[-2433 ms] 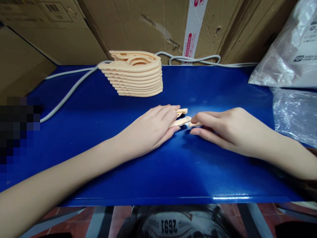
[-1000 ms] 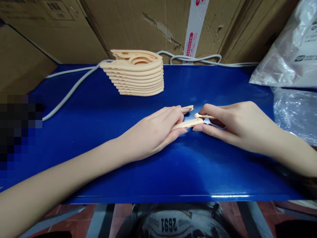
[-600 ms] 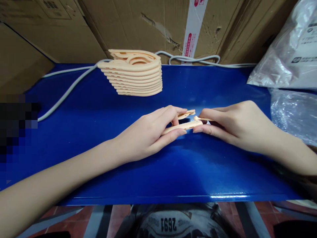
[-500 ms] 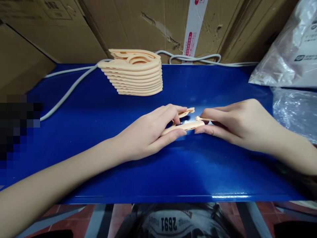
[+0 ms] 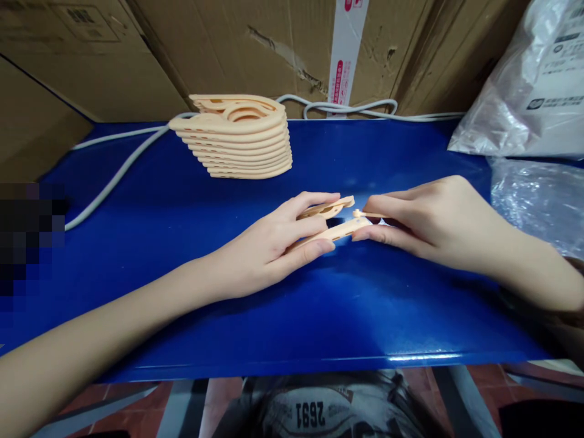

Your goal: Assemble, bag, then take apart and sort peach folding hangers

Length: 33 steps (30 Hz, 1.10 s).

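Note:
My left hand [image 5: 274, 243] is closed on a peach plastic piece [image 5: 342, 231] with two curved arms. My thumb presses along the near arm, one finger lies between the arms, and another rests over the far arm. My right hand [image 5: 438, 216] pinches a thin peach plastic strip [image 5: 364, 214] with a small knob at its tip. The knob sits just above the right end of the near arm; whether they touch I cannot tell. The right thumb meets that end. A stack of matching peach plastic pieces [image 5: 246, 149] stands behind my hands.
Both hands are over a blue table [image 5: 365, 316]. A grey cable [image 5: 123, 167] runs along its back and left. Cardboard boxes [image 5: 219, 55] stand behind. Clear plastic bags [image 5: 524, 115] lie at the right. A pixelated dark patch covers the left edge.
The left fingers have spread: one now lies over the far arm, another between the two arms. The right hand keeps its pinch. The whole view has shifted slightly.

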Motion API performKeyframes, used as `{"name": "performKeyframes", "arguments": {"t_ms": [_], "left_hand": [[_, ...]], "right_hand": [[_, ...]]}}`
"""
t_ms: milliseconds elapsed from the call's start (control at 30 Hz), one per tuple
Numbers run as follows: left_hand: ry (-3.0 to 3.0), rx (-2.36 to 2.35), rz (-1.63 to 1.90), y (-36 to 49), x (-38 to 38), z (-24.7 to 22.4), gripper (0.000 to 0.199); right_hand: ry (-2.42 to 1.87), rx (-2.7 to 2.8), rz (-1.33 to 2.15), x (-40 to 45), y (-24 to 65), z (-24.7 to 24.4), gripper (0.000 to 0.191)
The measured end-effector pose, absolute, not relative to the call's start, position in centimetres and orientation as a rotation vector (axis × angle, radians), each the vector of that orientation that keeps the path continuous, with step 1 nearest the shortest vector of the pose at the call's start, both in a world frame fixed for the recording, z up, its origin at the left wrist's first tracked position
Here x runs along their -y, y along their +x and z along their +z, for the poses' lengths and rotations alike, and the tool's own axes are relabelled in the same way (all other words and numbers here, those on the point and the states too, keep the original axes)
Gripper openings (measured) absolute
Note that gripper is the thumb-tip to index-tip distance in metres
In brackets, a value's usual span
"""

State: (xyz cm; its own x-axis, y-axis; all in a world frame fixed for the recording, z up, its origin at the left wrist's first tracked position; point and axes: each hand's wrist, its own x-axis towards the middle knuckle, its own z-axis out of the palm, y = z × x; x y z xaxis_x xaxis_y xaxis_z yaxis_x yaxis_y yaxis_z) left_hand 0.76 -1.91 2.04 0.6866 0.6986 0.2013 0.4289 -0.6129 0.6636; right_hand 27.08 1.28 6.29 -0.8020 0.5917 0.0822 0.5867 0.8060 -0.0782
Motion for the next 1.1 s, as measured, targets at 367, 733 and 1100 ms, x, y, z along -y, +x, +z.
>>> {"name": "performKeyframes", "arguments": {"t_ms": [367, 733, 1100], "left_hand": [[2.377, -0.879, 0.638, 0.8, 1.7, 1.5, 0.035], [2.390, -0.906, 0.666, 0.8, 1.6, 1.4, 0.036], [2.393, -0.865, 0.653, 1.0, 1.9, 1.5, 0.032]], "right_hand": [[-1.087, 2.860, 0.214, -1.6, 26.4, 5.7, 0.062], [-1.190, 2.849, 0.238, -1.7, 26.3, 5.3, 0.058], [-1.206, 2.974, 0.092, -1.4, 25.7, 4.9, 0.049]]}}
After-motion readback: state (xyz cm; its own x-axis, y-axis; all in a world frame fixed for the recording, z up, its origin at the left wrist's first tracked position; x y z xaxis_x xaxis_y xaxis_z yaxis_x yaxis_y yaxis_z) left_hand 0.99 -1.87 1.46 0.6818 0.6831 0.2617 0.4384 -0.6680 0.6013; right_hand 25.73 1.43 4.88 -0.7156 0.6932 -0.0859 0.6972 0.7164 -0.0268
